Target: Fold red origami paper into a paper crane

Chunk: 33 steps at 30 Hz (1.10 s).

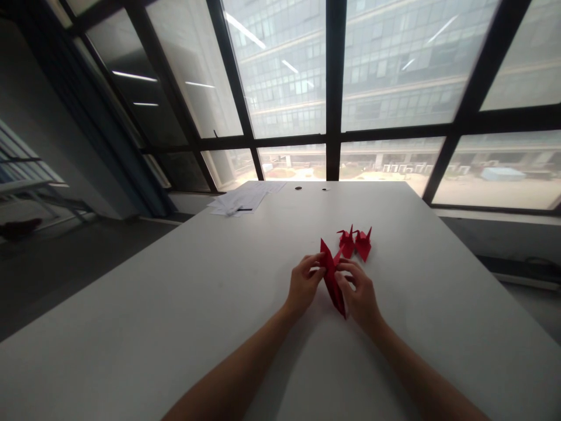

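Two hands, left hand point(303, 285) and right hand point(360, 293), pinch a half-folded red paper crane point(332, 275) upright between closed fingertips, steadying its creases (finished cranes point(356, 241) sit beside) on the counter point(175, 304).

white table point(175, 304), black-framed windows point(333, 88), dark floor point(65, 263)

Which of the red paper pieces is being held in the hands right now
The long, narrow folded piece, pinched between the left hand and right hand. The two finished cranes stand untouched on the table just beyond.

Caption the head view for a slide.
Both hands, left hand and right hand, pinch a red folded paper beside two finished cranes.
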Motion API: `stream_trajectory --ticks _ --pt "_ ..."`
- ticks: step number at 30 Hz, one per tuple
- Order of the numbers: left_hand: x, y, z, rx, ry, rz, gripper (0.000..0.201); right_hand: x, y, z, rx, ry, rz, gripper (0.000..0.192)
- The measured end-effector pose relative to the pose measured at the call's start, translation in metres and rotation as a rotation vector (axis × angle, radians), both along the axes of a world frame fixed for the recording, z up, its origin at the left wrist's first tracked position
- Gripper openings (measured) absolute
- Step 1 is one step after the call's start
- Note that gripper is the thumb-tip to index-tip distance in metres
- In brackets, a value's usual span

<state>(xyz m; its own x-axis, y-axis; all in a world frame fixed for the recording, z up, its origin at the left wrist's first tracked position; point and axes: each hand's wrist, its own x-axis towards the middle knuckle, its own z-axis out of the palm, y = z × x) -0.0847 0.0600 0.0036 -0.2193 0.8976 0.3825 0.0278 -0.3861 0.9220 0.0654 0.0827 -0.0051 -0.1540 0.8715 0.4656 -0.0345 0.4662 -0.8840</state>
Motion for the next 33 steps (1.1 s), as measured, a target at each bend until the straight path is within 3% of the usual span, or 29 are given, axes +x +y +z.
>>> stream_trajectory --ticks 4,7,12,17,20,22,24,28,33 --pt "0.002 -0.004 0.004 0.011 0.140 -0.056 0.028 0.000 0.002 -0.001 -0.115 0.057 -0.022 0.033" --pt "0.002 -0.006 0.006 0.017 0.204 -0.087 0.027 0.000 0.003 -0.004 -0.120 0.051 0.019 0.029" --pt "0.004 -0.002 -0.001 -0.027 0.243 -0.038 0.047 0.002 0.008 -0.008 -0.208 0.156 -0.037 0.030" --pt "0.007 -0.001 -0.006 -0.045 0.178 -0.075 0.055 0.004 0.011 -0.006 -0.270 0.196 -0.071 0.030" --pt "0.009 -0.004 -0.003 0.003 0.148 0.008 0.034 0.005 0.013 -0.007 -0.308 0.215 -0.108 0.030" --pt "0.011 -0.007 0.001 0.072 0.244 0.086 0.010 0.005 0.015 -0.009 -0.310 0.225 -0.129 0.030" --pt "0.012 -0.010 0.005 0.127 0.368 0.114 0.002 0.005 0.016 -0.011 -0.304 0.232 -0.140 0.028" --pt "0.014 -0.013 0.007 0.101 0.517 0.083 0.016 0.004 0.014 -0.010 -0.304 0.247 -0.134 0.025" --pt "0.013 -0.009 0.001 0.034 0.503 0.139 0.033 -0.001 0.010 -0.008 -0.406 0.399 -0.026 0.028"
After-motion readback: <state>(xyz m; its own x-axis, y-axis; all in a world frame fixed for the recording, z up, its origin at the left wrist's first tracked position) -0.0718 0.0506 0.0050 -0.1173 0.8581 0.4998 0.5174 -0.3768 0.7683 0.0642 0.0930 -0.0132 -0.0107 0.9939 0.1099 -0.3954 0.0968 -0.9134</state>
